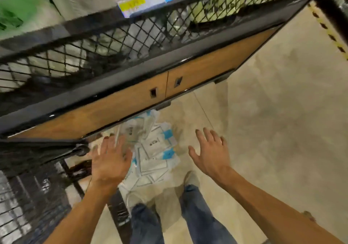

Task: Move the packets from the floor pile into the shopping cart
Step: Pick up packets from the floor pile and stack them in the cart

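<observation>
Overhead, the shopping cart fills the frame from nine o'clock round to one o'clock, its black mesh wall running as a slanted band with a wood-coloured panel along its lower edge; pale bagged goods show blurred through the mesh, too smeared to identify; a second mesh section of the cart sits at eight o'clock. The beige floor takes up the three-to-five o'clock side, with a yellow-and-black striped line at two o'clock. At six o'clock a person's legs in blue jeans stand on the floor. The pile of packets, white with blue corners, lies on the floor at the centre, just under the cart's panel edge and just ahead of the feet. One packet with a yellow label and blue end rests on the cart's top rail at twelve o'clock. The left hand, fingers spread and straight, holding nothing, hovers over the pile's nine o'clock edge; whether it touches the packets cannot be told. The right hand, likewise spread flat and empty, hangs at the pile's three o'clock side, apart from it.
</observation>
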